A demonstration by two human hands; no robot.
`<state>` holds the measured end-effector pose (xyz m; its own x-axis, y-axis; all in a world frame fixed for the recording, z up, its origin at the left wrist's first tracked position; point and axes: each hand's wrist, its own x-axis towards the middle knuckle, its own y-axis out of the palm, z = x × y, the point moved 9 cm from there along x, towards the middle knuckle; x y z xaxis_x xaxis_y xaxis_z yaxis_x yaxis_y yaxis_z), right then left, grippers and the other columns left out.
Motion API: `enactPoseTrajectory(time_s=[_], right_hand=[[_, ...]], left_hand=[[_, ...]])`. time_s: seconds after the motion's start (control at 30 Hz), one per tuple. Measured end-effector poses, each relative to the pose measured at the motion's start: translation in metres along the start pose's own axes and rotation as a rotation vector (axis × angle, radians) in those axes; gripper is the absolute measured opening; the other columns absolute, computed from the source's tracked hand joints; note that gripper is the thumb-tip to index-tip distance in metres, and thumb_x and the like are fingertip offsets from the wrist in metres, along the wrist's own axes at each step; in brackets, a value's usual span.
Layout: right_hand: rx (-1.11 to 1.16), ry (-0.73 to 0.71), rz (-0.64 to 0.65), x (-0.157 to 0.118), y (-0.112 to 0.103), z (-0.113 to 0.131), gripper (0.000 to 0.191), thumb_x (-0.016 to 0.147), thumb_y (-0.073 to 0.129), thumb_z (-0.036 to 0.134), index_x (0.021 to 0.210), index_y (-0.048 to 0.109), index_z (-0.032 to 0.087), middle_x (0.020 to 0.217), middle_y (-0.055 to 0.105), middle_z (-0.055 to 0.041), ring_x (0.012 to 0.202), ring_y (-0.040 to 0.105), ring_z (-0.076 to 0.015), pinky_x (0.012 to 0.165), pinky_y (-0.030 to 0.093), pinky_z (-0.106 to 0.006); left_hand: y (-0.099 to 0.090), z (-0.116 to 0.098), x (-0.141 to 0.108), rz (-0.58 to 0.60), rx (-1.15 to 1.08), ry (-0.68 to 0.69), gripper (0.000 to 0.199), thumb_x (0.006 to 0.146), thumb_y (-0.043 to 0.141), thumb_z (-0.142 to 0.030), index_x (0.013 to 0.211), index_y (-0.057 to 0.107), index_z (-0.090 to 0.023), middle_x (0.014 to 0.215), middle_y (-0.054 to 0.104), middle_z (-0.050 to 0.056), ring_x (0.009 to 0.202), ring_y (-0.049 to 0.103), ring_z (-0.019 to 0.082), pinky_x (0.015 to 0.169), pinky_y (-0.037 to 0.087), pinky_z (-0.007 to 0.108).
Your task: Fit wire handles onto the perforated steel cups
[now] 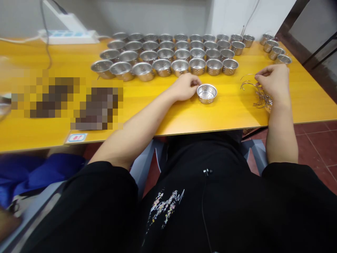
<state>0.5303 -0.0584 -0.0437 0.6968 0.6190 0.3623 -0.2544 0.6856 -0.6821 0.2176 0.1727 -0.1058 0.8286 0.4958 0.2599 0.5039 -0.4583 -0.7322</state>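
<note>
A small perforated metal cup (206, 95) stands upright on the yellow table, near its front edge. My left hand (185, 86) is at the cup's left side, its fingers curled and closed against the rim; the fingertips are partly hidden. To the right, my right hand (275, 81) pinches a thin curved wire handle (247, 83) between thumb and fingers, just above the table. Beneath that hand lies a tangled pile of similar curved wire handles (262, 100), partly covered by the wrist. Whether more than one wire is in the pinch is unclear.
Several rows of matching metal cups (162, 67) stand behind my hands. A short row of cups with wire handles (276, 52) stands at the table's right edge. A white power strip (70, 36) lies back left. Two blurred-out dark objects (97, 109) lie left. Someone in blue clothing sits left.
</note>
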Motion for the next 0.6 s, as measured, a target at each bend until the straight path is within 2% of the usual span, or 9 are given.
enactPoseTrajectory(time_s=[0.1, 0.2, 0.4, 0.5, 0.6], right_hand=[[0.010, 0.004, -0.003, 0.0026, 0.0021, -0.0049, 0.022, 0.099, 0.088, 0.002, 0.088, 0.090, 0.021, 0.078, 0.087, -0.0102, 0.076, 0.090, -0.0315, 0.087, 0.081, -0.050], [0.009, 0.021, 0.007, 0.0026, 0.0033, -0.0067, 0.021, 0.099, 0.087, 0.004, 0.088, 0.090, 0.021, 0.078, 0.086, -0.0114, 0.074, 0.089, -0.0320, 0.084, 0.079, -0.050], [-0.122, -0.086, -0.004, 0.0028, -0.0019, 0.0027, 0.010, 0.103, 0.092, 0.008, 0.103, 0.098, 0.017, 0.095, 0.093, -0.0128, 0.090, 0.088, -0.0278, 0.100, 0.073, -0.044], [-0.135, -0.101, 0.001, 0.0038, -0.0025, 0.0023, 0.015, 0.106, 0.090, 0.005, 0.111, 0.101, 0.013, 0.100, 0.094, -0.0137, 0.093, 0.087, -0.0265, 0.100, 0.071, -0.042], [-0.117, -0.104, -0.002, 0.0046, -0.0023, 0.0011, 0.016, 0.105, 0.090, 0.004, 0.110, 0.101, 0.014, 0.102, 0.095, -0.0128, 0.094, 0.088, -0.0262, 0.100, 0.072, -0.041]], left_hand=[[-0.0003, 0.0009, 0.0002, -0.006, -0.005, -0.008, 0.020, 0.094, 0.076, -0.021, 0.108, 0.089, -0.019, 0.106, 0.093, 0.010, 0.099, 0.079, 0.026, 0.103, 0.066, 0.040], [-0.0001, 0.0003, -0.0003, -0.001, -0.012, -0.017, 0.019, 0.094, 0.075, -0.020, 0.109, 0.089, -0.019, 0.107, 0.093, 0.010, 0.099, 0.079, 0.026, 0.103, 0.066, 0.040], [0.0000, -0.0014, -0.0013, 0.007, -0.032, -0.029, 0.018, 0.096, 0.075, -0.015, 0.108, 0.087, -0.019, 0.108, 0.093, 0.009, 0.096, 0.078, 0.024, 0.102, 0.064, 0.040], [0.0003, -0.0013, -0.0011, 0.010, -0.046, -0.028, 0.018, 0.096, 0.076, -0.012, 0.109, 0.087, -0.018, 0.108, 0.092, 0.009, 0.096, 0.077, 0.024, 0.103, 0.064, 0.041], [0.0006, -0.0004, -0.0011, 0.012, -0.048, -0.036, 0.019, 0.096, 0.077, -0.010, 0.110, 0.087, -0.018, 0.109, 0.091, 0.010, 0.100, 0.079, 0.025, 0.107, 0.065, 0.042]])
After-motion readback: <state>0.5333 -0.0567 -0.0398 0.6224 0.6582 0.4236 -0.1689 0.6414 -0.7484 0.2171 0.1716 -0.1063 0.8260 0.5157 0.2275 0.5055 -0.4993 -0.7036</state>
